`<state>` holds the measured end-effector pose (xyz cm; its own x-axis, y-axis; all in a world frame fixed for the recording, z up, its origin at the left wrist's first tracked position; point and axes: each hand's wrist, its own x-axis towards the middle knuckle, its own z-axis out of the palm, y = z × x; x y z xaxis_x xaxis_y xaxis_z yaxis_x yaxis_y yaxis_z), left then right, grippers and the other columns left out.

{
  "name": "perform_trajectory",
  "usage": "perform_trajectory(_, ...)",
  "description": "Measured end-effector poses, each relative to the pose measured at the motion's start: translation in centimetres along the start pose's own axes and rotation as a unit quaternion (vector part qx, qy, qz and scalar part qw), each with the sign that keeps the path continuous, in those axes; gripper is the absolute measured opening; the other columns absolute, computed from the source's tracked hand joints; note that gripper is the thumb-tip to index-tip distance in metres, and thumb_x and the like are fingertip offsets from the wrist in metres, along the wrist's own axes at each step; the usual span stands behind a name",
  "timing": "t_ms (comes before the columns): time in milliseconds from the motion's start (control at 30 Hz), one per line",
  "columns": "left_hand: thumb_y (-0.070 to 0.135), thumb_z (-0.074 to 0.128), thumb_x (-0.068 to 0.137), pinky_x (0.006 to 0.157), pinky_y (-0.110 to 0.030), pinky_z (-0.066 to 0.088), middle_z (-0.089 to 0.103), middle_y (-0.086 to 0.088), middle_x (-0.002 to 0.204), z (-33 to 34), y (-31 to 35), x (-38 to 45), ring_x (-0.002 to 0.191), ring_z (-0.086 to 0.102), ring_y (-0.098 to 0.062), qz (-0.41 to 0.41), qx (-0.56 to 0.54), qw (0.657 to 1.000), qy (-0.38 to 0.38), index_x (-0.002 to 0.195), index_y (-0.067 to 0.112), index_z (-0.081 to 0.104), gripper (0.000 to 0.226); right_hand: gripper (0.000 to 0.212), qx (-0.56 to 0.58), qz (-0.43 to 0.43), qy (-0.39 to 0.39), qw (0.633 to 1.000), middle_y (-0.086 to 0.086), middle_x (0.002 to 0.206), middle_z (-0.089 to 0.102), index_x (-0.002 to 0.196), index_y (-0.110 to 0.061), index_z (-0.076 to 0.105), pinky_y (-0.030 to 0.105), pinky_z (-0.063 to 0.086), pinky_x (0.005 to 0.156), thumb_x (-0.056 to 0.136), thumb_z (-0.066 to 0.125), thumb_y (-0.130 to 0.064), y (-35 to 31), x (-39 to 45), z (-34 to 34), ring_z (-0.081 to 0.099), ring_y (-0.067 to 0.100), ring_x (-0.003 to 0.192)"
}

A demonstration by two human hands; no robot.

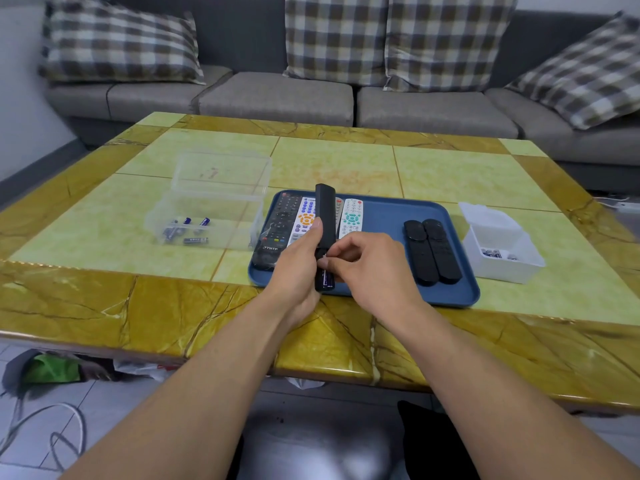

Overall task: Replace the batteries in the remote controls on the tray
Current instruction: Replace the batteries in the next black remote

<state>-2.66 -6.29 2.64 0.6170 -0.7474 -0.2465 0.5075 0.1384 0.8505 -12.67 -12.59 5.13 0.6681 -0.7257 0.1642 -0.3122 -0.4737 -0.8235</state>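
My left hand (pixel 298 265) grips a slim black remote (pixel 325 216) upright over the near left part of the blue tray (pixel 391 209). The remote's lower back is open and a battery (pixel 327 279) shows inside. My right hand (pixel 374 261) pinches at that open compartment with thumb and fingertips. On the tray lie a black remote (pixel 277 230), two white remotes with coloured buttons (pixel 351 216), and two slim black remotes (pixel 433 251) at the right.
A clear box (pixel 214 206) with several batteries stands left of the tray. A small frosted box (pixel 498 244) with batteries stands at the right. The marble table's near edge (pixel 173 341) is below my arms. A grey sofa with checked cushions (pixel 332 39) lies behind.
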Motion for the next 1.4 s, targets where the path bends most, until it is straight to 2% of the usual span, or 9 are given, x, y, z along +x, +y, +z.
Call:
perform_trajectory(267,0.040,0.051,0.104,0.100,-0.048,0.054,0.076,-0.012,0.111,0.1,-0.1,0.0,0.105,0.072,-0.031,0.006,0.009,1.000,0.003,0.120,0.010,0.070,0.039,0.011,0.009,-0.003,0.006,1.000,-0.007,0.068,0.072,0.078,-0.023,0.073,0.038,0.060,0.071,0.080,0.083,-0.026,0.2,-0.2,0.2,0.070,0.007,0.067)
perform_trajectory(400,0.040,0.049,0.105,0.103,-0.048,0.052,0.075,-0.013,0.115,0.1,-0.1,0.1,0.110,0.071,-0.030,0.007,0.001,1.000,0.000,0.120,0.008,0.069,0.040,0.010,0.003,-0.006,0.012,1.000,-0.010,0.071,0.072,0.084,-0.025,0.074,0.026,0.058,0.068,0.080,0.083,-0.027,0.0,-0.3,0.2,0.068,0.001,0.068)
perform_trajectory(567,0.035,0.047,0.106,0.108,-0.050,0.048,0.073,-0.013,0.120,0.2,-0.2,-0.2,0.115,0.069,-0.029,0.007,-0.006,1.000,-0.005,0.124,0.008,0.068,0.038,0.008,-0.008,-0.014,0.013,1.000,-0.010,0.068,0.071,0.078,-0.024,0.074,0.035,0.059,0.070,0.081,0.081,-0.027,0.0,-0.2,0.3,0.068,0.005,0.067)
perform_trajectory(933,0.032,0.048,0.107,0.105,-0.054,0.050,0.074,-0.016,0.117,0.0,-0.2,-0.5,0.112,0.070,-0.032,0.017,0.003,0.999,0.030,0.123,0.004,0.068,0.038,0.014,-0.005,0.016,0.008,1.000,-0.007,0.067,0.072,0.073,-0.024,0.071,0.038,0.060,0.071,0.081,0.081,-0.027,-0.5,0.0,0.6,0.071,0.010,0.067)
perform_trajectory(1100,0.040,0.048,0.106,0.106,-0.057,0.047,0.075,-0.019,0.112,0.1,0.6,-0.6,0.105,0.069,-0.033,0.010,-0.007,0.999,0.032,0.109,0.010,0.073,0.039,0.017,0.018,0.035,-0.033,0.999,-0.013,0.077,0.074,0.096,-0.031,0.068,0.018,0.051,0.066,0.083,0.076,-0.023,-1.0,-0.5,0.4,0.068,-0.003,0.073)
perform_trajectory(1200,0.040,0.044,0.107,0.106,-0.050,0.048,0.073,-0.021,0.114,0.2,0.7,-0.5,0.107,0.068,-0.034,0.002,-0.033,0.999,0.020,0.116,0.003,0.069,0.044,0.016,0.129,0.041,0.026,0.990,-0.005,0.080,0.075,0.094,-0.027,0.073,0.021,0.055,0.068,0.086,0.071,-0.013,-1.6,-0.3,-0.2,0.073,0.010,0.073)
perform_trajectory(1300,0.043,0.047,0.105,0.104,-0.049,0.049,0.075,-0.014,0.092,0.4,1.3,-0.7,0.090,0.070,-0.027,0.002,-0.036,0.998,0.041,0.117,0.001,0.066,0.047,0.024,0.334,0.123,0.048,0.933,0.006,0.076,0.068,0.095,-0.015,0.075,0.028,0.058,0.068,0.093,0.055,-0.001,-2.0,0.5,-1.9,0.069,0.020,0.067)
perform_trajectory(1333,0.045,0.050,0.103,0.101,-0.047,0.052,0.075,-0.009,0.086,0.3,1.4,-0.6,0.087,0.071,-0.025,0.002,-0.023,0.998,0.053,0.116,0.003,0.066,0.047,0.028,0.363,0.156,0.026,0.918,0.006,0.073,0.062,0.095,-0.011,0.074,0.027,0.054,0.061,0.094,0.049,0.002,-1.9,0.6,-2.2,0.063,0.018,0.061)
perform_trajectory(1400,0.046,0.054,0.101,0.096,-0.045,0.056,0.076,-0.007,0.083,0.3,1.6,-0.6,0.087,0.073,-0.024,-0.008,-0.017,0.998,0.066,0.113,0.004,0.067,0.046,0.034,0.346,0.195,-0.036,0.917,0.004,0.068,0.050,0.088,-0.007,0.070,0.024,0.034,0.044,0.090,0.038,0.006,-1.6,0.4,-2.3,0.044,0.015,0.051)
